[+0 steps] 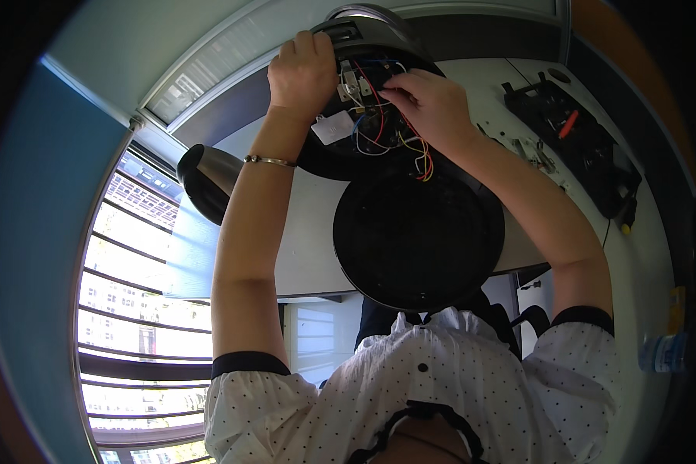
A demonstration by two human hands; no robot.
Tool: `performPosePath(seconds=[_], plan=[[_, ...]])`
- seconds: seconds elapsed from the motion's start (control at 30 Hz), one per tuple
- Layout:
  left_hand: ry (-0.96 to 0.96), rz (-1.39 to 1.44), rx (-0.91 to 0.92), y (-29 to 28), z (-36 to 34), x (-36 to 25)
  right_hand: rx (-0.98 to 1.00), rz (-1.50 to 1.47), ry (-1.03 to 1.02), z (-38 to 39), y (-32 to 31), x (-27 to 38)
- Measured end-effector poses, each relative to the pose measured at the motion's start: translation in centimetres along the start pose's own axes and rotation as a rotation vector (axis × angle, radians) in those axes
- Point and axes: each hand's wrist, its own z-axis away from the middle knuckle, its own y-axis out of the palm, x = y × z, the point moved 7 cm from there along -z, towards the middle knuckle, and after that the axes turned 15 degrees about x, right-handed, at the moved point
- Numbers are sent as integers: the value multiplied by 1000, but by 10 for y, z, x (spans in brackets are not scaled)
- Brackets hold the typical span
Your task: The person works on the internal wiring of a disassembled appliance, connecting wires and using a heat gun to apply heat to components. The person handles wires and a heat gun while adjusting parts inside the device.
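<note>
My left hand (301, 73) is closed on the upper rim of an open dark round appliance (317, 158), fingers curled over it. Inside are coloured wires (373, 124), small metal parts and a white plastic plate (334, 126). My right hand (433, 104) is pinched among the red and white wires at the appliance's upper right; what its fingertips hold is too small to make out. Below, a large black round shell (417, 240) overhangs the desk's front edge by my body, with red and yellow wires hanging at its top.
A dark-and-steel kettle-like vessel (213, 174) lies left beside a window. On the right, the desk (642, 247) holds a black tool case (595, 158) with an orange-handled tool (568, 124) and loose small metal pieces (537, 155). A plastic bottle (665, 352) is at far right.
</note>
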Motion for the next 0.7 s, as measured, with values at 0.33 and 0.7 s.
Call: performPosePath(seconds=[0.33, 0.7], plan=[[38, 5, -88, -1, -1, 0, 142, 379, -206, -16, 27, 14], [9, 38, -23, -2, -1, 0, 34, 416, -334, -8, 28, 16]])
